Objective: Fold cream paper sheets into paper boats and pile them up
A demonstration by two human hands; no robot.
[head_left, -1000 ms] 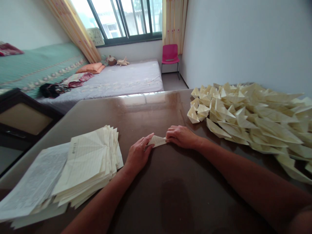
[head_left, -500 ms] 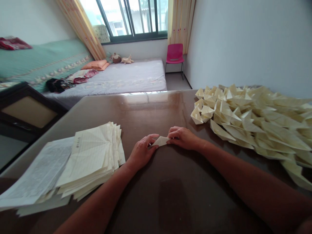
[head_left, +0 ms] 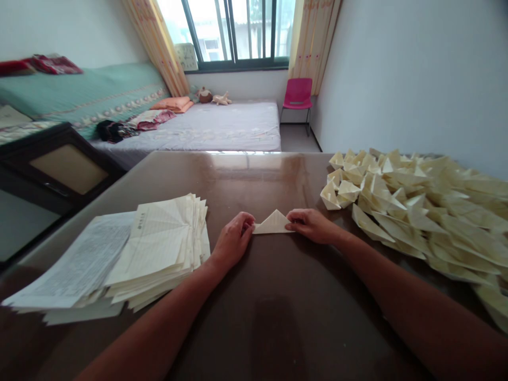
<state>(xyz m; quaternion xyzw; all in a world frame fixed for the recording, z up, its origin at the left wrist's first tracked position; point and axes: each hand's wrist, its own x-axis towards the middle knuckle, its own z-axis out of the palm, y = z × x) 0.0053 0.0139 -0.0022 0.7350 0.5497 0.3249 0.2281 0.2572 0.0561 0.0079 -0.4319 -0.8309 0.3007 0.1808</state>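
A folded sheet of cream paper stretches between my two hands, just above or on the brown table. It has a peaked triangle in the middle and a flat band along the bottom. My left hand pinches its left end between thumb and fingers. At the other end, my right hand grips the right corner the same way. Left of my left hand lies a stack of lined cream paper. A big heap of folded paper boats spreads to the right of my right hand.
Printed white sheets lie partly under the lined stack on the glossy brown table. Beyond the table stand a bed and a pink chair. A dark cabinet is at the left; a white wall rises at the right.
My hands have moved apart, and the paper between them now shows as a wider strip with a raised triangular peak. The whole view has shifted slightly.
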